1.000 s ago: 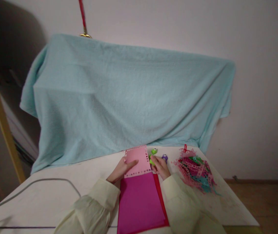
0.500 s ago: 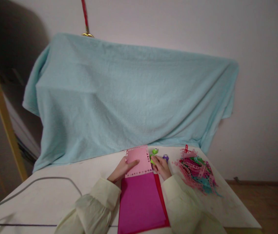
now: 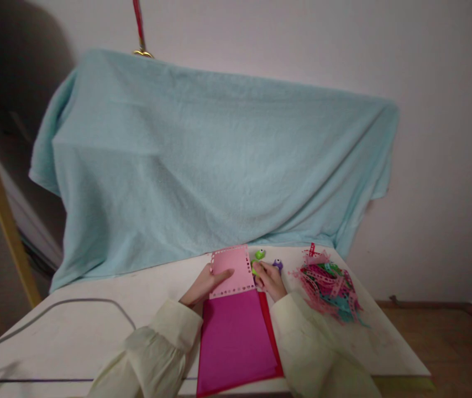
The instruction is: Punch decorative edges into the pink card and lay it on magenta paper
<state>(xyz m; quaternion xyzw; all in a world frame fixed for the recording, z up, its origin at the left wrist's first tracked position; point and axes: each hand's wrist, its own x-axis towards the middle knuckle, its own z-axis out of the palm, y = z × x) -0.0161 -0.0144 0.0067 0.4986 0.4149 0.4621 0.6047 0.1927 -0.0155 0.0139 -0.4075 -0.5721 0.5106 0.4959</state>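
Observation:
A pink sheet with small holes punched along its edges is gripped at its left side by my left hand, thumb on top. My right hand is closed on a small green punch at the sheet's right edge. Just beyond that hand lie another green punch and a purple punch, both with eye-like details. Below the pink sheet is a stack of magenta sheets, with a red sheet showing along its right side.
A tangled pile of punched paper strips lies on the right of the white table. A grey cable curves across the left. Light blue cloth hangs behind the table.
The whole view has shifted slightly, moving everything a little left and up. Both hands keep nearly the same hold on the sheet and the green punch.

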